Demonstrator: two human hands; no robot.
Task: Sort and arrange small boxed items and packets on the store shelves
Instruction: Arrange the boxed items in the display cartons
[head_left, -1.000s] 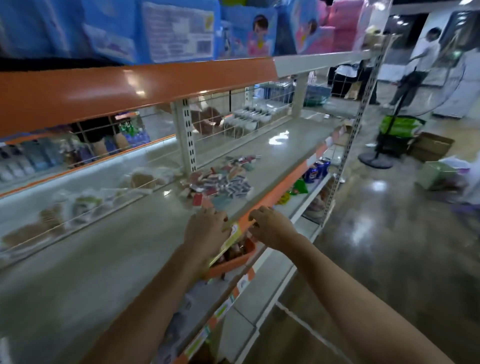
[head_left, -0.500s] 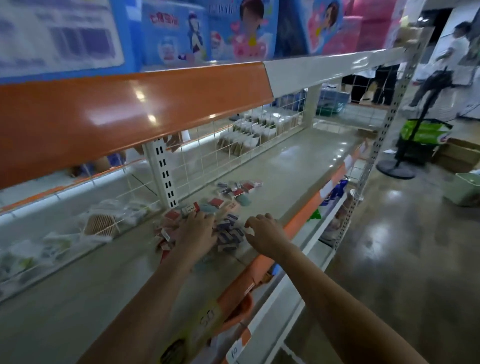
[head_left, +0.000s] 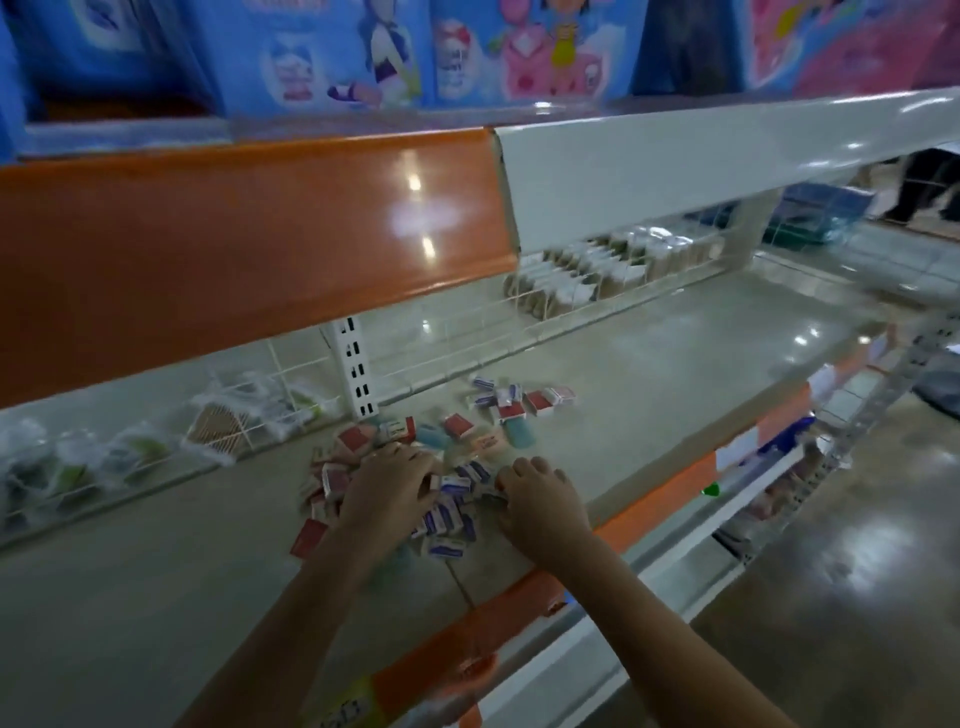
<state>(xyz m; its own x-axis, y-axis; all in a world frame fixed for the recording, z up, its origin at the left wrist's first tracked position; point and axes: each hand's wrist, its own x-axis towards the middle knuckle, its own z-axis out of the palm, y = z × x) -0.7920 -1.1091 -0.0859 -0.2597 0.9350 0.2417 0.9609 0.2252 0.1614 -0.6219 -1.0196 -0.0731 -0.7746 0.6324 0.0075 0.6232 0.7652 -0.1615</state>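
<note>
Small cardboard boxes (head_left: 447, 488), red-and-white ones and blue-and-white ones plus a couple of teal packets, sitting in a loose heap on the pale grey metal shelf (head_left: 649, 395), mid-depth, just in front of the white perforated upright post (head_left: 356, 369). Pretty blurry all over, so no reading any print on them. A smaller cluster lying a bit further back and right, apart from the main heap.

Left hand (head_left: 387, 491) resting palm-down on the red side of the heap, fingers curled down over the boxes and covering a good few; can't tell whether actually gripping any. Right hand (head_left: 540, 501) lying at the right edge of the heap, knuckles up, fingers bent down into the blue boxes, fingertips hidden, so same story there.

Clear plastic bags (head_left: 130, 457) behind the white wire divider (head_left: 249, 410) at left looking smeared, contents hard to make out apart from one tan bundle. Rows of white-topped packets (head_left: 576, 275) further back, half hidden under the orange-and-white upper shelf edge (head_left: 363, 228). Blue and pink cartoon-printed packs (head_left: 467, 52) on top getting cut off by the frame. Lower shelf mostly blocked by both forearms.
</note>
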